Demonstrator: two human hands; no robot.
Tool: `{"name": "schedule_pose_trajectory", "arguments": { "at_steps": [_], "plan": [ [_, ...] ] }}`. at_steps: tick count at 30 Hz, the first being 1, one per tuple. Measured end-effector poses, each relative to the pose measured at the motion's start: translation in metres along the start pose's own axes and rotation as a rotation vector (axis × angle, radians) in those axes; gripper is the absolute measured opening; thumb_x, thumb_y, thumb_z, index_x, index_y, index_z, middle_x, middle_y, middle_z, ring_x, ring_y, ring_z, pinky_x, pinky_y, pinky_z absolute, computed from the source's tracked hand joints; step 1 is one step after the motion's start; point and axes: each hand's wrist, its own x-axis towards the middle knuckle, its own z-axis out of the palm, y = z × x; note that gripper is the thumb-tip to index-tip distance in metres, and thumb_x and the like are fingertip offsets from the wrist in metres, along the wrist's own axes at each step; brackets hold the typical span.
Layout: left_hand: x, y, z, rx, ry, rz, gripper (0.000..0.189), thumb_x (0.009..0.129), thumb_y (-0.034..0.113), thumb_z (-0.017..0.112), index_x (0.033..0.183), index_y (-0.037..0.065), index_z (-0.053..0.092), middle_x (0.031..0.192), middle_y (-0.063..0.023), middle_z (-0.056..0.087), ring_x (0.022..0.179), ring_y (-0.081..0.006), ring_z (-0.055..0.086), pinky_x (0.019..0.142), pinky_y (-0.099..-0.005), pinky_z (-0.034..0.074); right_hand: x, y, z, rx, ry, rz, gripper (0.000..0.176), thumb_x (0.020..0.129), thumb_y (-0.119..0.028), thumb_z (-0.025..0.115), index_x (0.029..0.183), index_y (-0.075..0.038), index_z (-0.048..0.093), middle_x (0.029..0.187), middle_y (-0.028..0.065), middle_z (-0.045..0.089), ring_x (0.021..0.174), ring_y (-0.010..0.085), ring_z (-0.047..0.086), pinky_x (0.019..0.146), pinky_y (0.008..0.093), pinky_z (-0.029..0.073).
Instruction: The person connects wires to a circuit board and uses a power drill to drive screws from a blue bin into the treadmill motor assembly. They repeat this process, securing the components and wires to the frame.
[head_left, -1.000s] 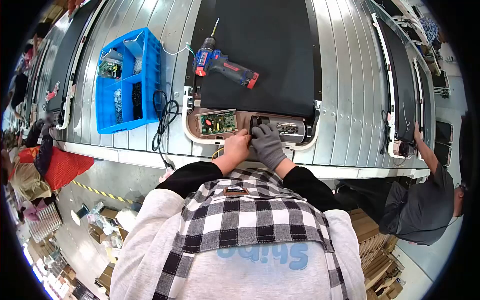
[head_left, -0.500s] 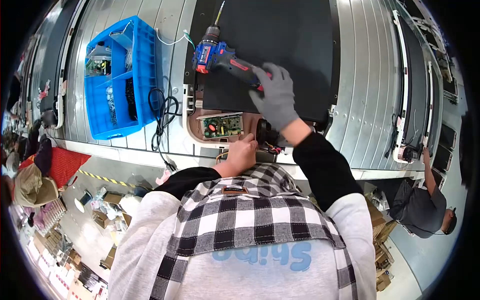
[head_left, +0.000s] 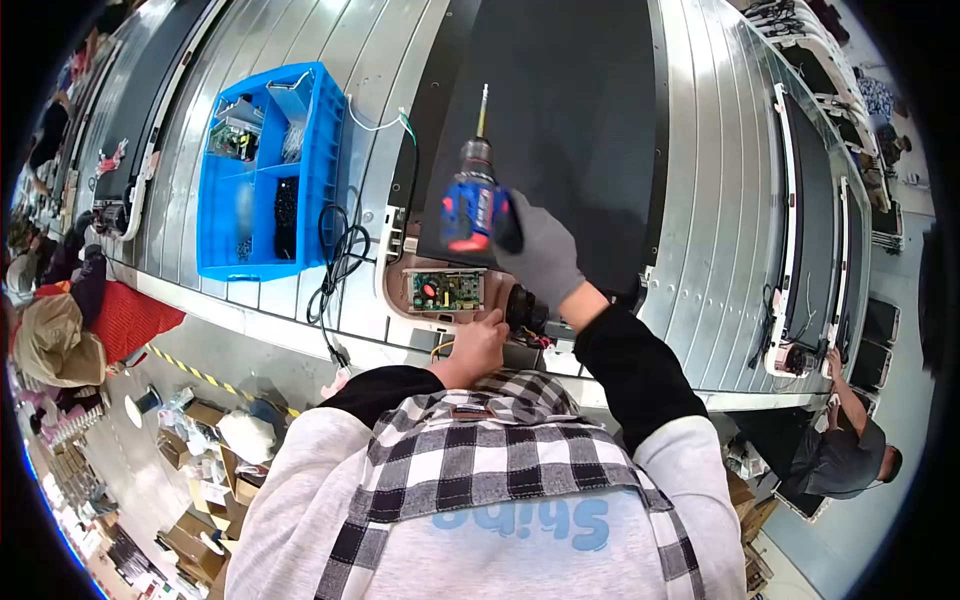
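Note:
My right hand, in a grey glove, is wrapped round the handle of a blue and red power drill. The drill is held over the black belt, its long bit pointing away from me. My bare left hand is closed at the near edge of the pale housing, just below the green circuit board; what its fingers hold, if anything, is hidden. A black round motor part sits right of the board, with coloured wires beside it.
A blue divided bin with small parts stands at the left on the metal surface. A black cable lies coiled between bin and housing. At the far right, a co-worker reaches to another long unit.
My right hand has closed round the drill handle and lifted the drill off the belt, turning it more upright in view. My left hand stays by the board. The view has shifted.

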Motion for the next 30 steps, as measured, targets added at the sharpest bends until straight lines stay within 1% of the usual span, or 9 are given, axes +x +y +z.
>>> {"name": "schedule_pose_trajectory", "arguments": {
  "at_steps": [2, 3, 4, 6, 11, 15, 20, 26, 30],
  "plan": [
    [0.000, -0.001, -0.002, 0.028, -0.010, 0.012, 0.003, 0.066, 0.004, 0.056, 0.068, 0.005, 0.053, 0.081, -0.0107, 0.051, 0.059, -0.0329, 0.057, 0.050, -0.0452, 0.045, -0.050, -0.023, -0.053, 0.203, -0.063, 0.081, 0.069, 0.060, -0.022, 0.075, 0.121, -0.006, 0.045, 0.092, 0.0158, 0.061, 0.083, 0.0330, 0.060, 0.071, 0.0405, 0.049],
    [-0.002, -0.003, 0.003, 0.055, 0.029, 0.027, 0.003, 0.066, 0.004, 0.055, 0.067, 0.005, 0.053, 0.081, -0.0110, 0.051, 0.059, -0.0332, 0.057, 0.050, -0.0456, 0.045, -0.085, -0.023, -0.066, 0.257, -0.159, 0.208, 0.070, 0.059, -0.023, 0.078, 0.120, -0.007, 0.047, 0.097, 0.0155, 0.062, 0.086, 0.0320, 0.061, 0.073, 0.0380, 0.050],
    [0.000, 0.003, -0.005, 0.042, -0.058, -0.008, 0.003, 0.066, 0.003, 0.055, 0.067, 0.004, 0.053, 0.081, -0.0114, 0.051, 0.059, -0.0336, 0.057, 0.050, -0.0463, 0.044, -0.118, -0.023, -0.087, 0.434, -0.332, 0.313, 0.066, 0.062, -0.024, 0.079, 0.119, -0.008, 0.049, 0.098, 0.0145, 0.064, 0.087, 0.0322, 0.062, 0.075, 0.0362, 0.050],
    [0.001, 0.003, -0.003, 0.065, -0.051, -0.005, 0.002, 0.067, 0.003, 0.055, 0.066, 0.004, 0.053, 0.081, -0.0111, 0.051, 0.059, -0.0337, 0.057, 0.050, -0.0462, 0.045, -0.180, -0.032, -0.117, 0.223, -0.368, 0.138, 0.050, 0.065, -0.024, 0.078, 0.109, -0.010, 0.057, 0.093, 0.0121, 0.065, 0.085, 0.0305, 0.063, 0.072, 0.0349, 0.051],
    [0.000, 0.000, -0.001, 0.073, -0.026, -0.002, 0.002, 0.066, 0.003, 0.056, 0.066, 0.004, 0.054, 0.081, -0.0102, 0.052, 0.061, -0.0334, 0.058, 0.051, -0.0456, 0.046, -0.278, -0.023, -0.117, 0.061, -0.651, 0.273, 0.033, 0.071, -0.029, 0.071, 0.095, -0.008, 0.063, 0.087, 0.0144, 0.065, 0.081, 0.0313, 0.063, 0.071, 0.0352, 0.051],
    [-0.001, -0.001, 0.002, 0.077, -0.010, -0.012, 0.003, 0.066, 0.004, 0.056, 0.065, 0.006, 0.055, 0.081, -0.0099, 0.052, 0.063, -0.0333, 0.059, 0.052, -0.0458, 0.046, -0.265, -0.051, -0.107, 0.328, -0.638, 0.728, 0.041, 0.069, -0.031, 0.074, 0.098, -0.005, 0.063, 0.086, 0.0169, 0.066, 0.086, 0.0289, 0.065, 0.074, 0.0343, 0.051],
    [-0.002, -0.002, 0.004, 0.083, 0.003, -0.012, 0.003, 0.065, 0.003, 0.057, 0.065, 0.006, 0.056, 0.082, -0.0101, 0.053, 0.063, -0.0337, 0.059, 0.054, -0.0458, 0.047, -0.273, -0.037, -0.079, 0.353, -0.689, 0.704, 0.039, 0.070, -0.029, 0.070, 0.101, -0.007, 0.063, 0.090, 0.0161, 0.066, 0.089, 0.0287, 0.064, 0.079, 0.0331, 0.050],
    [-0.003, -0.001, 0.003, 0.074, 0.008, -0.015, 0.004, 0.063, 0.003, 0.058, 0.066, 0.005, 0.055, 0.083, -0.0099, 0.053, 0.066, -0.0338, 0.060, 0.055, -0.0456, 0.046, -0.223, -0.069, -0.111, 0.159, -0.805, 0.707, 0.040, 0.070, -0.031, 0.068, 0.101, -0.007, 0.062, 0.090, 0.0164, 0.066, 0.087, 0.0307, 0.063, 0.079, 0.0351, 0.050],
    [-0.001, 0.001, -0.001, 0.070, -0.029, -0.041, 0.004, 0.063, 0.003, 0.058, 0.066, 0.005, 0.055, 0.084, -0.0100, 0.053, 0.066, -0.0341, 0.059, 0.055, -0.0459, 0.046, -0.229, -0.064, -0.110, 0.277, -0.779, 0.769, 0.040, 0.071, -0.036, 0.067, 0.100, -0.009, 0.062, 0.091, 0.0157, 0.066, 0.087, 0.0317, 0.063, 0.078, 0.0360, 0.050]
  ]
}}
